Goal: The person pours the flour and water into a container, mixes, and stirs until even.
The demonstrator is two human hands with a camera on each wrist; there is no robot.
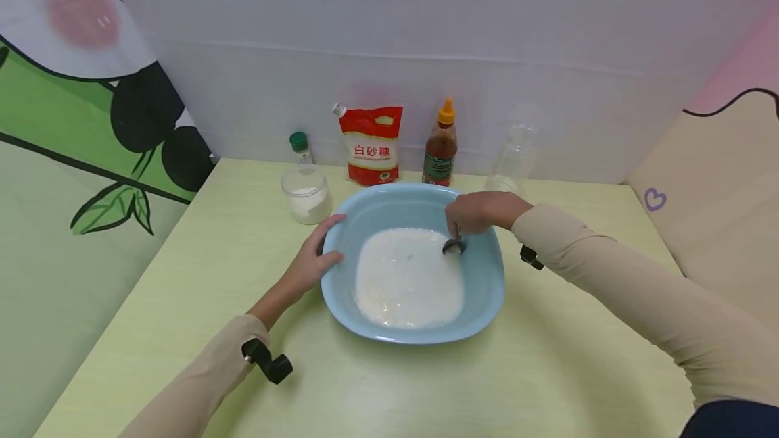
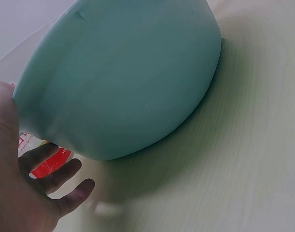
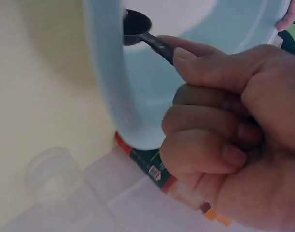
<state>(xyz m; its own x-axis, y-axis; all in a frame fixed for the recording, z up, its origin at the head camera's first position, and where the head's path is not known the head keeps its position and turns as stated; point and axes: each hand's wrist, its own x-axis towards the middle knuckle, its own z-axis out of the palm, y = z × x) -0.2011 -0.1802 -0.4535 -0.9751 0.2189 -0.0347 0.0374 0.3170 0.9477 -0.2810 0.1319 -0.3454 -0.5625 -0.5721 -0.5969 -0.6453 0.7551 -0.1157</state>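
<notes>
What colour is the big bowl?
The bowl is light blue; it shows best in the head view.

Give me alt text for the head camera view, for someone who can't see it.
A person's left hand holds a blue basin of white liquid by its rim while the right hand holds a small spoon inside it. Behind stand a clear jar, green-capped bottle, red sugar bag, orange-capped bottle and clear container.
</notes>
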